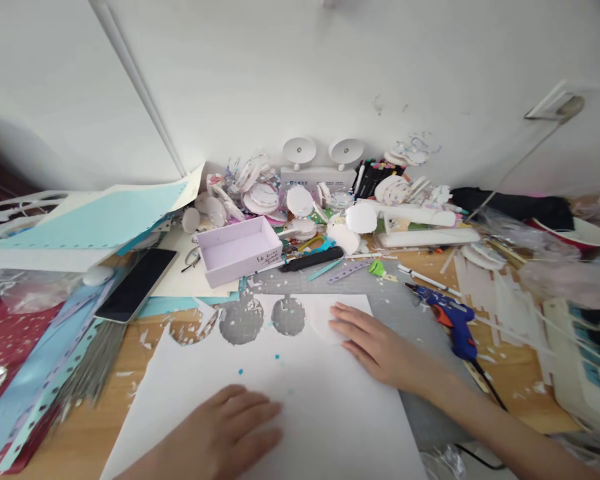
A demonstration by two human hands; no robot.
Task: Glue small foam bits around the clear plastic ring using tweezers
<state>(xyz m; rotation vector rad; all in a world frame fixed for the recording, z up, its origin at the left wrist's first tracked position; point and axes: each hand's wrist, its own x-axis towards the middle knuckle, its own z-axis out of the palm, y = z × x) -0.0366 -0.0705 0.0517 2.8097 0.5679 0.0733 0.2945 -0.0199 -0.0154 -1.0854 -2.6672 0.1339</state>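
A large white foam-like sheet (300, 400) lies in front of me, with round holes cut along its far edge. Through the holes the grey mat (395, 313) shows. My right hand (370, 343) rests near the sheet's far right corner, fingers stretched out over a faint white disc (324, 323) that looks level with the sheet. Slightly blurred, my left hand (235, 430) is over the sheet's near left part, fingers extended, nothing visible in it. Whether it touches the sheet I cannot tell. Small blue scraps (241, 371) lie between the hands.
Behind the sheet stand a lilac box (240, 257), a black cutter (313, 259) and piles of white discs (260, 197). A blue glue gun (450, 317) with a cord lies right. A phone (137, 283) and coloured paper strips (55, 373) lie left.
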